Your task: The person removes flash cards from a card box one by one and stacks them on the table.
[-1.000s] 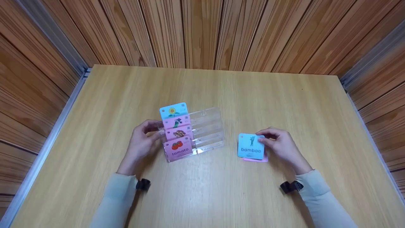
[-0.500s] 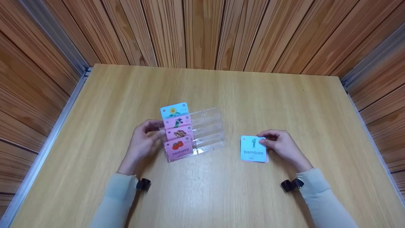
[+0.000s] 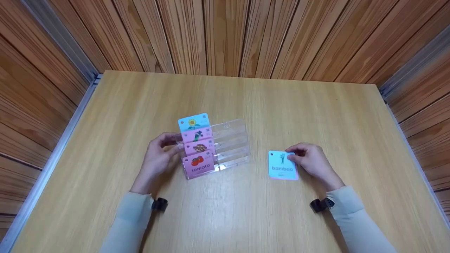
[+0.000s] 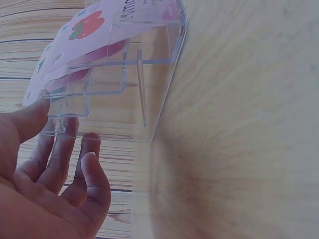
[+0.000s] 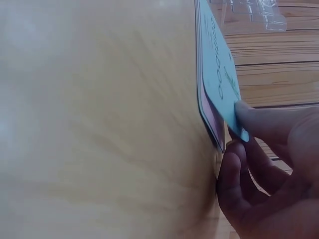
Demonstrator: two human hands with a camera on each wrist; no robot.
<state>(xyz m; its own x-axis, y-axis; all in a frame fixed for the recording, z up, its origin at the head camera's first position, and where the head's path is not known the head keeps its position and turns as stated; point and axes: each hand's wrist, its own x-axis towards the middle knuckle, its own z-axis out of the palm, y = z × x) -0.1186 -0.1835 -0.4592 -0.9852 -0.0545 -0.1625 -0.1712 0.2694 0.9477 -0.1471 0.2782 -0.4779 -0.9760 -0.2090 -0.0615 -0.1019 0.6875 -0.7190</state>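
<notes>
At the left of the head view stands a clear plastic tiered card rack (image 3: 232, 146). Its left column bears a blue sunflower card (image 3: 185, 125), two pink picture cards and, in front, a pink tomato card (image 3: 197, 172); the right column shows no card. My left hand (image 3: 158, 158) grips the rack's left side, thumb on one side and fingers behind. To the right, my right hand (image 3: 311, 163) pinches the upper right corner of a blue bamboo card (image 5: 219, 67). That corner is raised off a small stack, whose pink card (image 5: 210, 107) shows just beneath.
The wooden table (image 3: 225, 218) carries the rack and the stack, with a gap between them. Wood-plank walls (image 3: 225, 38) rise behind the table and at both sides. A dark wrist device (image 3: 160, 204) sits at each cuff.
The bamboo card has shifted slightly right and toward me, until it lines up with the cards beneath. My left hand and the rack stay in place.
</notes>
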